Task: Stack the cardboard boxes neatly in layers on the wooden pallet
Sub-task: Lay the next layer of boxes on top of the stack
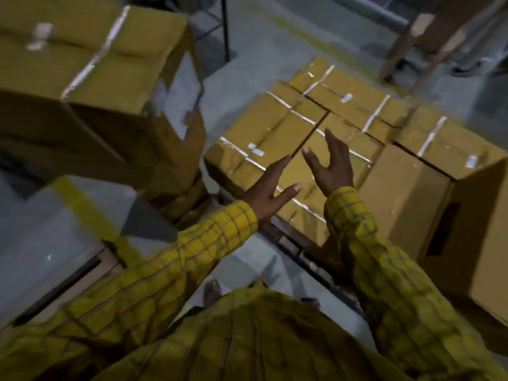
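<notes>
Several taped brown cardboard boxes (277, 138) lie side by side in a low layer on a pallet whose dark edge (297, 248) shows beneath them. A taller box (439, 188) with a hand-hole stands at the right end of that layer. My left hand (270, 189) and my right hand (331, 163) hover above the nearest box, fingers spread, palms facing each other, holding nothing. Both sleeves are yellow plaid.
A big stack of taped cartons (90, 78) rises at the left, with a grey-topped box (55, 232) below it. Grey concrete floor (247, 45) runs behind. A wooden frame (428, 42) and a black metal leg (226, 26) stand at the back. My foot (212, 291) shows below.
</notes>
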`<state>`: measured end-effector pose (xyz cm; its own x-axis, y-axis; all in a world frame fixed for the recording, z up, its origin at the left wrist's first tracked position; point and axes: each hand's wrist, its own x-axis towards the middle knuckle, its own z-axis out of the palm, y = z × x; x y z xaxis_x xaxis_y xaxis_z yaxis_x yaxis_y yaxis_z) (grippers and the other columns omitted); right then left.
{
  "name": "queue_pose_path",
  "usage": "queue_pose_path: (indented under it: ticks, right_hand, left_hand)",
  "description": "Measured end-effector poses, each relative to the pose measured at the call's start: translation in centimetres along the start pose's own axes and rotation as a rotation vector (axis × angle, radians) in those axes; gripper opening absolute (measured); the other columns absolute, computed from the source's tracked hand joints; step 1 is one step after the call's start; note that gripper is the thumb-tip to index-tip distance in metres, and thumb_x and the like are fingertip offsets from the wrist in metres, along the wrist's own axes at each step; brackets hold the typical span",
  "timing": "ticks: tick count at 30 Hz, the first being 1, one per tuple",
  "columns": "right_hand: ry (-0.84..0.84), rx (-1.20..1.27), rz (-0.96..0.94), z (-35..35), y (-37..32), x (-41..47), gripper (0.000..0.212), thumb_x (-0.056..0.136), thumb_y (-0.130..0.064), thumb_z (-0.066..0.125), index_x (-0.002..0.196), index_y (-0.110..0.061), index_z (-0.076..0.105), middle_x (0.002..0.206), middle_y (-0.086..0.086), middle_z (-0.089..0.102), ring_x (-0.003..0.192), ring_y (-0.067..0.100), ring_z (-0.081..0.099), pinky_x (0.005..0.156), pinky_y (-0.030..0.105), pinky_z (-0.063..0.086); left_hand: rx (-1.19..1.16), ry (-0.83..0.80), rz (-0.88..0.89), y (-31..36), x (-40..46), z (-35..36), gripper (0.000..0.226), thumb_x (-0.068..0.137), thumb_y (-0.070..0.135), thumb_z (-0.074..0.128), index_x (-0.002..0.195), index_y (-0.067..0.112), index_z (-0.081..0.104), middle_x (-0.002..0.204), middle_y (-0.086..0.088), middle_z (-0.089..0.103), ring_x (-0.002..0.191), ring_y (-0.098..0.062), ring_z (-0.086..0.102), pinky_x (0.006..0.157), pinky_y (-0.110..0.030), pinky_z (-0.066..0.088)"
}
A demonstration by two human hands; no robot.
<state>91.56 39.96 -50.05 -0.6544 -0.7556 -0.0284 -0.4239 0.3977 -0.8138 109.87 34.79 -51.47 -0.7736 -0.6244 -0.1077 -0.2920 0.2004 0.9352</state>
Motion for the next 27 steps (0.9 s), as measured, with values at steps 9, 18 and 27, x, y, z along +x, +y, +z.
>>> queue_pose_path:
  ticks: [9, 18, 27]
  right_hand:
    - [-0.233, 0.069, -0.217, 12.9, -13.4, 1.2, 0.063, 0.101, -0.047, 0.061, 0.158, -0.032, 0.039, 0.161, -0.002, 0.034, 0.146, 0.007, 0.03, 0.11, 0.015, 0.024]
    - [-0.416, 0.158, -0.214, 19.0, -18.1, 6.5, 0.059, 0.105, -0.053, 0.05, 0.158, -0.032, 0.038, 0.166, -0.002, 0.028, 0.15, 0.009, 0.028, 0.122, 0.03, 0.021]
    - [-0.506, 0.472, 0.038, 21.9, -18.6, 19.0, 0.089, 0.083, -0.077, 0.045, 0.157, -0.028, 0.04, 0.166, -0.003, 0.035, 0.152, 0.019, 0.032, 0.128, 0.046, 0.02]
  left_hand:
    - [-0.139, 0.251, -0.025, -5.5, -8.1, -13.3, 0.068, 0.1, 0.048, 0.057, 0.16, 0.03, 0.031, 0.166, 0.011, 0.031, 0.153, -0.004, 0.027, 0.124, -0.045, 0.031]
    - [-0.245, 0.53, -0.127, -7.4, -8.0, -16.8, 0.04, 0.105, 0.022, 0.057, 0.145, 0.02, 0.05, 0.143, 0.006, 0.056, 0.132, 0.005, 0.05, 0.102, -0.014, 0.045]
    - [-0.327, 1.188, -0.365, -9.1, -3.0, -16.7, 0.03, 0.102, 0.052, 0.042, 0.114, 0.032, 0.06, 0.119, -0.005, 0.067, 0.109, -0.014, 0.064, 0.101, -0.043, 0.052]
